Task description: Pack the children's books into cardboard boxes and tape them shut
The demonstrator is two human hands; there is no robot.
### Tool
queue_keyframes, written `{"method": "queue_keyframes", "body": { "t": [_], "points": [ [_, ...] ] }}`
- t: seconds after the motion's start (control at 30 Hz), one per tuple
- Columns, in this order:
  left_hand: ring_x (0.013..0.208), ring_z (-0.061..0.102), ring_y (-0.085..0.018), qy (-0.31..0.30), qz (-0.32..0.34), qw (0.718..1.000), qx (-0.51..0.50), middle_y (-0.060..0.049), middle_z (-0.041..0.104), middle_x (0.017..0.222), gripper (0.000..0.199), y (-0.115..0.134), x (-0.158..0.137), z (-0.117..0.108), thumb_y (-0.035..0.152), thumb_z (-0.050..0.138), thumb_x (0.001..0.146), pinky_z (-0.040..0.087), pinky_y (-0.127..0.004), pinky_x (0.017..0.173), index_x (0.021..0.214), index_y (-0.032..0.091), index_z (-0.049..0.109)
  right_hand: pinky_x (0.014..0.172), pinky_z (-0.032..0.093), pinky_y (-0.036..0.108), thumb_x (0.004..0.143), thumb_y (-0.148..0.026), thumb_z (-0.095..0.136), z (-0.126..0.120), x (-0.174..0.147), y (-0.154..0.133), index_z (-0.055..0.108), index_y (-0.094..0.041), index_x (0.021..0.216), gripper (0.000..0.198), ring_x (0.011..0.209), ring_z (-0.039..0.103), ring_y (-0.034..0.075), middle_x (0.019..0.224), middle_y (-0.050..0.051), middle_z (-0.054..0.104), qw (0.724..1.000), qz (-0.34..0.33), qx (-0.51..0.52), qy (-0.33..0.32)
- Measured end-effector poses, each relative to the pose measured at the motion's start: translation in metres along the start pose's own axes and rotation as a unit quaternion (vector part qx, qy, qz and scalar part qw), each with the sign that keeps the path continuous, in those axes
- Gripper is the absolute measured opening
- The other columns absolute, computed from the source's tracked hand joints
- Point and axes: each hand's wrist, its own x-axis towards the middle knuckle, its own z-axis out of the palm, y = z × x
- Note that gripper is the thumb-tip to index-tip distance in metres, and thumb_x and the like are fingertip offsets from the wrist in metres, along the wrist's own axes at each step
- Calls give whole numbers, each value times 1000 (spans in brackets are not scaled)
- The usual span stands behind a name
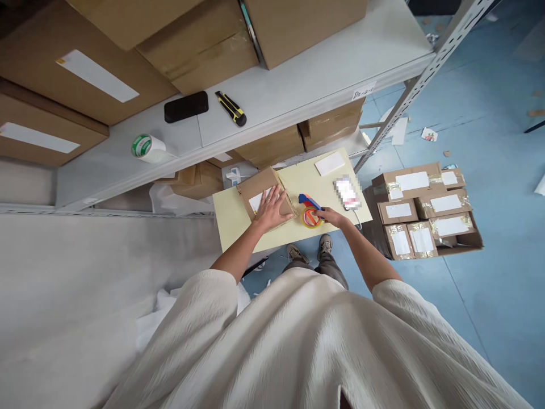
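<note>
One brown cardboard box (251, 186) with one white label (255, 203): directly under the left hand (272, 210), which lies flat, fingers spread. One blue-and-red tape dispenser with yellow roll (310, 211): gripped in the right hand (332, 217), to the left hand's right. One pale-yellow rectangular tabletop (298, 179): near edge passing beneath both forearms; surface extending past both hands. Beyond the right hand: one flat white rectangular item (329, 163), one pixelated pale rectangular object (347, 192). Right of that hand, past the table's edge: seven labelled brown boxes (426, 207), stacked.
</note>
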Motion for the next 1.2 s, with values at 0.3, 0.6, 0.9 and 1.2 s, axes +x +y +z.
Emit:
{"method": "queue_keyframes", "body": {
  "t": [0.3, 0.6, 0.9, 1.2],
  "points": [
    [184, 1, -37, 52, -140, 988, -48, -16, 6, 197, 112, 8, 42, -9, 74, 63, 102, -3, -63, 147, 189, 16, 19, 70, 51, 30, 71, -44, 93, -20, -57, 50, 81, -21, 101, 40, 87, 70, 23, 93, 6, 81, 994, 51, 94, -8],
    [183, -1, -41, 139, -316, 932, -114, -19, 10, 196, 114, 52, 73, -4, 79, 56, 103, 2, -73, 145, 189, 16, 15, 67, 54, 26, 72, -45, 94, 14, -37, 43, 75, -23, 98, 39, 83, 74, 20, 93, 6, 81, 982, 51, 181, 5],
    [183, -8, -42, 116, -216, 960, -133, -15, -1, 198, 99, 39, 46, -11, 69, 52, 110, 3, -79, 142, 190, 26, 12, 69, 57, 27, 73, -37, 94, 17, -29, 37, 76, -22, 98, 35, 82, 75, 21, 94, 7, 83, 980, 50, 194, -7],
    [183, 7, -40, -113, 171, 979, -9, -8, 10, 198, 115, 2, 3, -30, 69, 87, 89, -6, -65, 147, 186, 37, 34, 65, 52, 26, 72, -39, 95, 17, -34, 41, 77, -22, 97, 35, 78, 69, 19, 86, 5, 79, 981, 45, 188, -2]
  ]
}}
